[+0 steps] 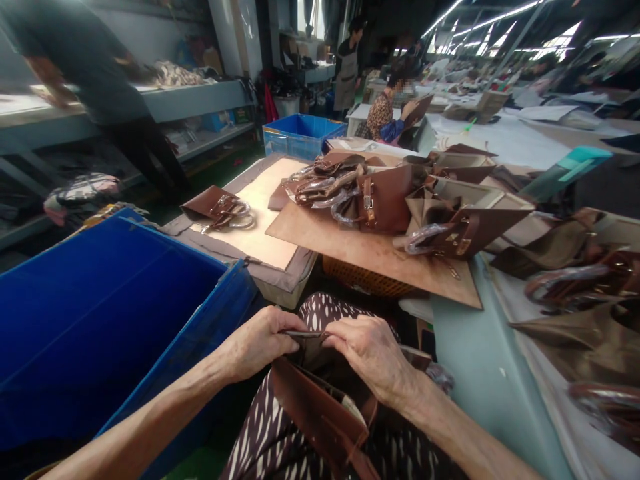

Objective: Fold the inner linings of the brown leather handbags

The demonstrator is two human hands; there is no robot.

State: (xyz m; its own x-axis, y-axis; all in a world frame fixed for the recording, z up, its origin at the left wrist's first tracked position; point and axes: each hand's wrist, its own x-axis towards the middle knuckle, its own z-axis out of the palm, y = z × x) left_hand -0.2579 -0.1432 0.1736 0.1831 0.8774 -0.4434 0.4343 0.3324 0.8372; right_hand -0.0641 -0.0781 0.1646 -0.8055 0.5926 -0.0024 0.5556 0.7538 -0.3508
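A brown leather handbag [320, 407] lies tilted across my lap, on patterned dark trousers. My left hand [267, 341] pinches one end of the bag's thin upper edge between thumb and fingers. Close beside it, my right hand [367, 350] is closed on the same edge, fingertips pressed together. A short stretch of the edge shows between the two hands. Part of the bag is hidden behind my right hand and forearm. Plastic wrap shows just past my right wrist, perhaps on a handle.
To my left stands a big blue bin [110, 313]. Ahead, several brown handbags [385, 200] with plastic-wrapped handles sit on a brown board [350, 250]. One small handbag [217, 208] lies on a pale sheet [270, 233]. More bags crowd the right-hand table [500, 373]. Other people work farther off.
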